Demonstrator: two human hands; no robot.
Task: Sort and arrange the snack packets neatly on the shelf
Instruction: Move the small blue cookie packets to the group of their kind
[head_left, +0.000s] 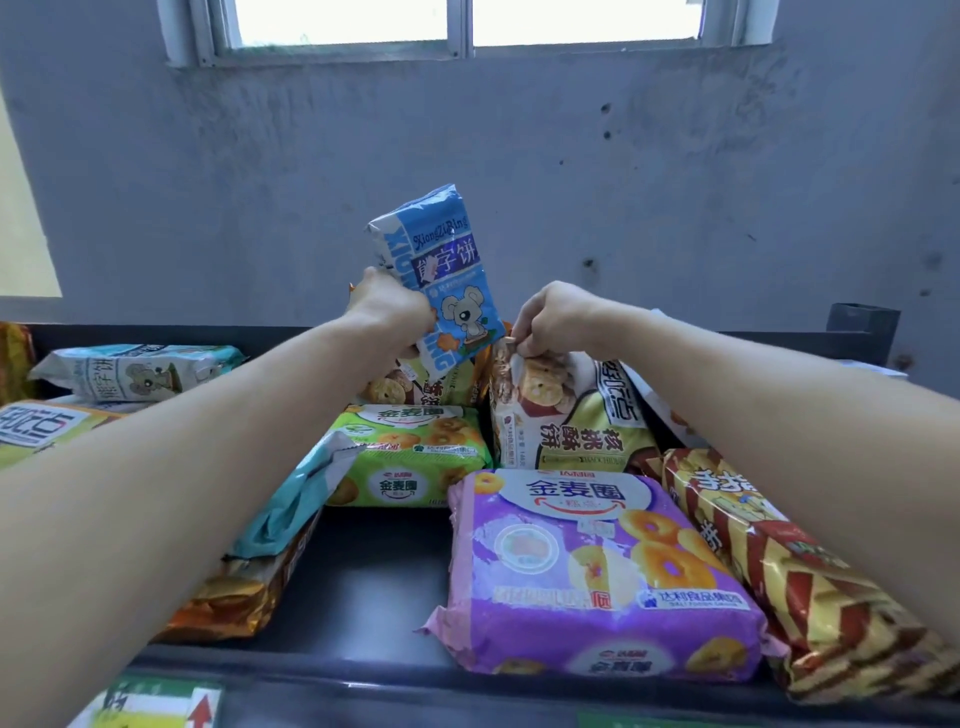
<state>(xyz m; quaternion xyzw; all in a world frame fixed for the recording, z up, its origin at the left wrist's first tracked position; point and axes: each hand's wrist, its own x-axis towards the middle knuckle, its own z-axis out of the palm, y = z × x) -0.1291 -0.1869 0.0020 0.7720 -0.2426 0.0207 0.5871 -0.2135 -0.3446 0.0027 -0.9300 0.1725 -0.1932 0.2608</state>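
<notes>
My left hand (389, 304) grips a blue packet with a cartoon bear (441, 270) and holds it upright above the back of the black shelf (363, 582). My right hand (553, 317) pinches the top edge of a yellow-green walnut-cookie packet (571, 415) that stands at the back. A second cookie packet (410, 387) sits partly hidden behind the blue one. In front lie a green ring-biscuit packet (415, 457) and a purple ring-biscuit packet (597, 566).
A red-and-gold striped packet (779, 566) lies at the right. At the left are a pale bear packet (135, 371), a teal packet (301, 493) on an orange one (234, 603), and a yellow packet (41, 426). A grey wall with a window rises behind the shelf.
</notes>
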